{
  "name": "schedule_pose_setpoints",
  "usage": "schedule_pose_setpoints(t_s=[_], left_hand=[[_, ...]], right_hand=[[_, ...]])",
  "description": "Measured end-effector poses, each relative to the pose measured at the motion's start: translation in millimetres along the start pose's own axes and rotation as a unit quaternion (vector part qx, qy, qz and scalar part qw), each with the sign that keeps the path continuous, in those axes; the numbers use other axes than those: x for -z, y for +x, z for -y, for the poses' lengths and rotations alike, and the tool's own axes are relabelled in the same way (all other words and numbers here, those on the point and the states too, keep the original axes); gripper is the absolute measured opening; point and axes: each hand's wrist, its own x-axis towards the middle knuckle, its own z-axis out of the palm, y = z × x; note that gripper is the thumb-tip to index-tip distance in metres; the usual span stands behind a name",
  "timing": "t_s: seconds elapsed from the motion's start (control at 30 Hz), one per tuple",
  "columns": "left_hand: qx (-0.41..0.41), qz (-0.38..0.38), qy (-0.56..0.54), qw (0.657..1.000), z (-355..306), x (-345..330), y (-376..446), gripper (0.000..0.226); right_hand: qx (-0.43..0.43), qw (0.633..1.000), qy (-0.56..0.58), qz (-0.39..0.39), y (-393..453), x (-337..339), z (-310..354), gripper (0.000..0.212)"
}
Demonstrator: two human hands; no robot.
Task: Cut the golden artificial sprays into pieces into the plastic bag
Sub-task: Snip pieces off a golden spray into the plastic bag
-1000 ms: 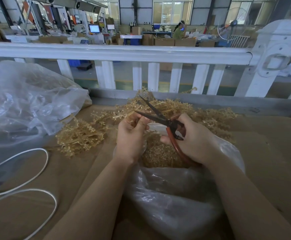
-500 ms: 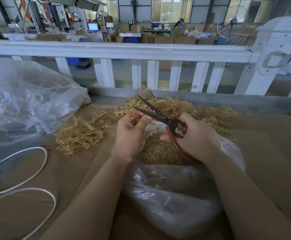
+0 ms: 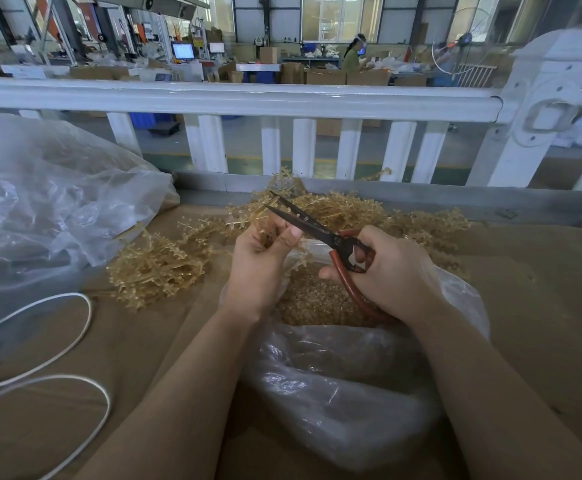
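At centre frame, above the mouth of the plastic bag point(image 3: 334, 393): left hand point(image 3: 260, 268) curled round a golden spray point(image 3: 268, 233), fingers closed on its stem, thumb pressed up near the blades. Just right of it, right hand point(image 3: 389, 275) clenched round the red handles of the scissors point(image 3: 320, 230); dark blades slightly parted, pointing toward upper left, tips just past the left fingertips. Blades touching the held spray or only beside it: cannot tell. Bag lying open on brown cardboard point(image 3: 542, 306) in lower centre, a heap of cut golden pieces point(image 3: 313, 303) inside under both hands. Behind the hands, across mid-frame, a loose pile of uncut sprays point(image 3: 158, 268), spreading from left of centre toward the right, up against the grey ledge. At left, a large crumpled clear bag point(image 3: 57, 209). In lower left, loops of white cord point(image 3: 75, 337) on the cardboard. Across the upper frame, a white railing point(image 3: 234, 98) with pickets; beyond it a workshop floor, boxes, screens, a person standing at a far bench.
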Motion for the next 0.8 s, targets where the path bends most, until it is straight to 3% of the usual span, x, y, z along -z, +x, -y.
schedule_pose_setpoints(t_s=[0.37,0.6,0.8], left_hand=[[-0.009,0.027,0.007,1.000,1.6,2.8,-0.2,0.012],[0.010,-0.021,-0.105,0.994,-3.7,0.3,-4.4,0.003],[-0.020,-0.017,-0.058,0.998,2.7,3.4,-1.3,0.020]], right_hand=[[0.010,1.000,-0.014,-0.012,0.7,-3.8,-2.3,0.069],[0.005,1.000,0.007,-0.006,0.0,-2.3,-2.6,0.069],[0.011,1.000,-0.009,-0.011,-0.2,-2.8,-4.2,0.070]])
